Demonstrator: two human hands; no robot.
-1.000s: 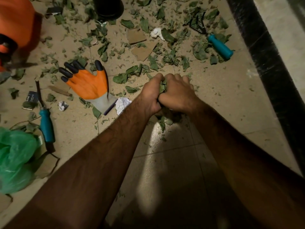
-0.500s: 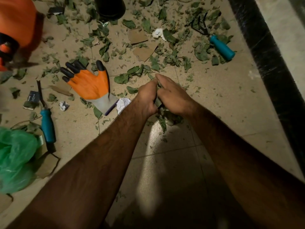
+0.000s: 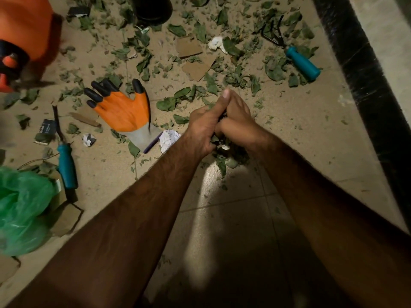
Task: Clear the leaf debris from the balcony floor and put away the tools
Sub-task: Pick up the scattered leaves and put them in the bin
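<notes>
My left hand (image 3: pixel 200 130) and right hand (image 3: pixel 239 123) are pressed together. They squeeze a clump (image 3: pixel 215 138) of leaves tight between them. A second ago both hands were low on the floor (image 3: pixel 322 141), knuckles up, pulling the leaves in. Now they have turned, with a thumb on top, and the clump is caught between my palms. A few bits poke out under my wrists. I think this scoop is ready to lift and carry. The bag (image 3: pixel 20 210) sits well off to my left, so that is likely where it goes. Nothing else has moved. The glove (image 3: pixel 122 112), the rake (image 3: pixel 302 63) and the other tool (image 3: pixel 66 167) lie where they did. Lots of loose leaves (image 3: pixel 235 76) are spread out past my hands. So the job is far from done, and the tools are not put away yet.
</notes>
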